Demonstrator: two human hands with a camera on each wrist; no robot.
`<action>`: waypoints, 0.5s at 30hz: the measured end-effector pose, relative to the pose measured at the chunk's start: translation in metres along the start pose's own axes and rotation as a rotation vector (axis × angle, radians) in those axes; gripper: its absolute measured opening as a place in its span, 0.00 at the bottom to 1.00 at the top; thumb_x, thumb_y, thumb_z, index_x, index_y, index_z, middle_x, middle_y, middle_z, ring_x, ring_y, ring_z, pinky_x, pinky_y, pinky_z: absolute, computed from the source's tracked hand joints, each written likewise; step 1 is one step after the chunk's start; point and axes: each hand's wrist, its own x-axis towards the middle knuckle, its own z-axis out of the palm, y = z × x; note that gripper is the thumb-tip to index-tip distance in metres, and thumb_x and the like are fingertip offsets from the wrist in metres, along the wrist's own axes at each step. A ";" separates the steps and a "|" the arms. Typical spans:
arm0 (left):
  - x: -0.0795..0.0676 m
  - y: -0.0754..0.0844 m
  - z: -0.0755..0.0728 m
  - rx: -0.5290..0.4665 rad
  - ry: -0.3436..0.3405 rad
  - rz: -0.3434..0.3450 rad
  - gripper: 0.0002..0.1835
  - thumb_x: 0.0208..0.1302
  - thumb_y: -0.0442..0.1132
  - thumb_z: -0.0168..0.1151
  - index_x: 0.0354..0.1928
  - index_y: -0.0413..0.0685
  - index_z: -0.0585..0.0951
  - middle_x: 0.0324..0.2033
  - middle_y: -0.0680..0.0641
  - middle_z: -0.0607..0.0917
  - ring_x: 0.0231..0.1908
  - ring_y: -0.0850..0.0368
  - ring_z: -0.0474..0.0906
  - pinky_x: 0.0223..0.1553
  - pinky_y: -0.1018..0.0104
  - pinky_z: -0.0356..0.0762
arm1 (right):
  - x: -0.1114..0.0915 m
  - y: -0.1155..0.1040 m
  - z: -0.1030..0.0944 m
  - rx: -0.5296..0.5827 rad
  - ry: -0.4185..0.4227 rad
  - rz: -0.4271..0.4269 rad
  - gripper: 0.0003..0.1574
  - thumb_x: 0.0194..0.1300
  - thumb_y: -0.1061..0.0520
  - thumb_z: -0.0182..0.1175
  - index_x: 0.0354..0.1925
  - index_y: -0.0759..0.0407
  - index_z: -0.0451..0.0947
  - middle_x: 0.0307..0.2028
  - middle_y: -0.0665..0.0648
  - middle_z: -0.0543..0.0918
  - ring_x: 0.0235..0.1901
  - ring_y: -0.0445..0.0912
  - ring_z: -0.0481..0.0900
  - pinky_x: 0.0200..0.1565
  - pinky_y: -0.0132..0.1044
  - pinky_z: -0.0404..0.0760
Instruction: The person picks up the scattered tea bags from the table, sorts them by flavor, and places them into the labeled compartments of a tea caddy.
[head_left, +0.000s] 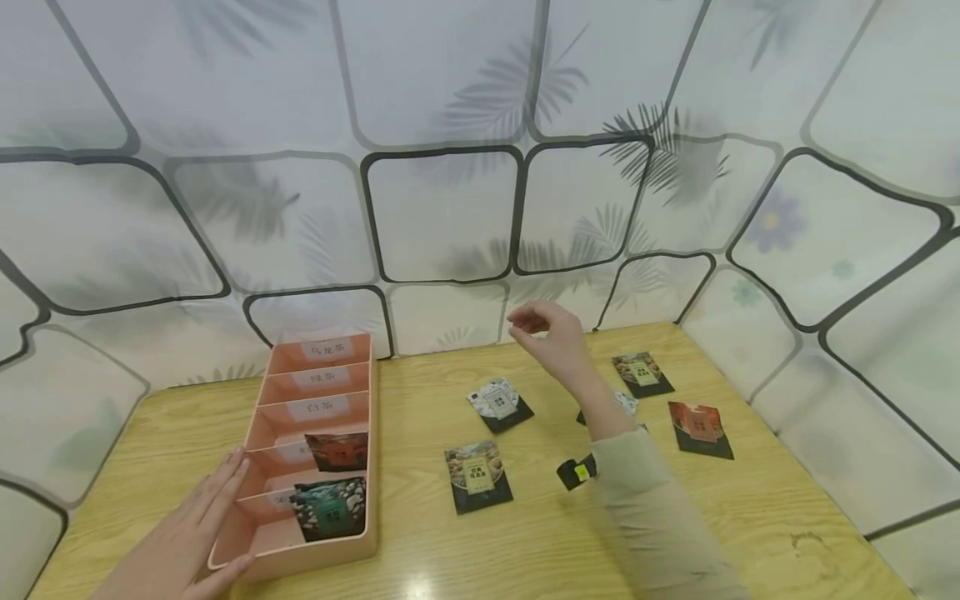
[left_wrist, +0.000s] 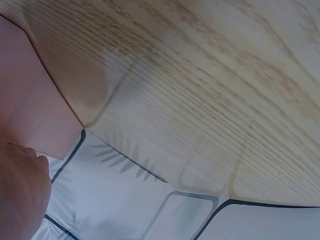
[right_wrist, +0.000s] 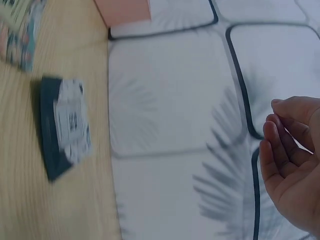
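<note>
A pink box (head_left: 322, 563) with several labelled compartments stands on the left. My left hand (head_left: 176, 529) rests along its left wall, fingers stretched out and thumb at the front. A dark green sachet (head_left: 330, 510) lies in the nearest compartment, a red sachet (head_left: 341, 452) in the one behind. My right hand (head_left: 552, 337) hangs in the air above the table's back edge, fingers loosely bent, with nothing between them in the right wrist view. Below it lies a white-and-black sachet (head_left: 500, 404). Nearer me is a brown-and-black sachet (head_left: 477, 475) with a pale yellow label.
To the right lie another yellow-labelled sachet (head_left: 642, 373) and a red-and-black sachet (head_left: 701, 431). My right arm partly hides a white sachet (head_left: 627, 403). A small black object (head_left: 576, 473) with a yellow-green patch shows beside the sleeve. Patterned curtain (head_left: 446, 217) borders the wooden table (head_left: 420, 533).
</note>
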 end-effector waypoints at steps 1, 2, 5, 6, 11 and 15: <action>0.000 0.000 0.000 0.000 0.000 -0.002 0.66 0.61 0.63 0.74 0.87 0.50 0.41 0.87 0.53 0.39 0.74 0.86 0.16 0.66 0.93 0.16 | -0.002 0.004 -0.006 -0.002 0.011 0.011 0.10 0.69 0.66 0.69 0.49 0.66 0.87 0.43 0.66 0.89 0.42 0.58 0.88 0.51 0.54 0.88; 0.000 0.000 0.000 0.000 -0.001 -0.005 0.66 0.61 0.63 0.74 0.87 0.51 0.41 0.87 0.53 0.39 0.73 0.86 0.16 0.66 0.93 0.16 | -0.003 0.009 -0.013 -0.012 0.020 0.022 0.10 0.70 0.66 0.69 0.49 0.66 0.87 0.43 0.66 0.89 0.42 0.58 0.88 0.51 0.52 0.88; 0.000 -0.001 0.000 -0.001 -0.003 -0.005 0.66 0.62 0.63 0.73 0.87 0.51 0.41 0.87 0.53 0.39 0.73 0.86 0.16 0.65 0.93 0.16 | -0.009 0.023 -0.030 -0.047 0.044 0.059 0.10 0.70 0.66 0.68 0.49 0.66 0.87 0.43 0.66 0.89 0.43 0.59 0.87 0.50 0.45 0.88; 0.000 -0.001 0.000 -0.001 -0.003 -0.005 0.66 0.62 0.63 0.73 0.87 0.51 0.41 0.87 0.53 0.39 0.73 0.86 0.16 0.65 0.93 0.16 | -0.011 0.027 -0.036 -0.059 0.048 0.073 0.10 0.71 0.65 0.68 0.49 0.66 0.87 0.44 0.66 0.88 0.44 0.59 0.87 0.50 0.41 0.87; 0.000 -0.002 0.002 0.000 0.001 0.005 0.66 0.62 0.63 0.74 0.87 0.51 0.41 0.87 0.53 0.38 0.74 0.85 0.16 0.66 0.93 0.16 | -0.024 0.050 -0.066 -0.120 0.070 0.137 0.11 0.74 0.63 0.66 0.51 0.67 0.86 0.45 0.67 0.88 0.42 0.50 0.86 0.47 0.22 0.79; 0.000 -0.002 0.002 0.002 0.002 0.004 0.66 0.61 0.63 0.74 0.87 0.51 0.41 0.86 0.54 0.37 0.74 0.85 0.16 0.66 0.93 0.16 | -0.036 0.067 -0.086 -0.148 0.091 0.194 0.12 0.74 0.63 0.65 0.53 0.68 0.85 0.46 0.69 0.88 0.38 0.29 0.78 0.44 0.15 0.74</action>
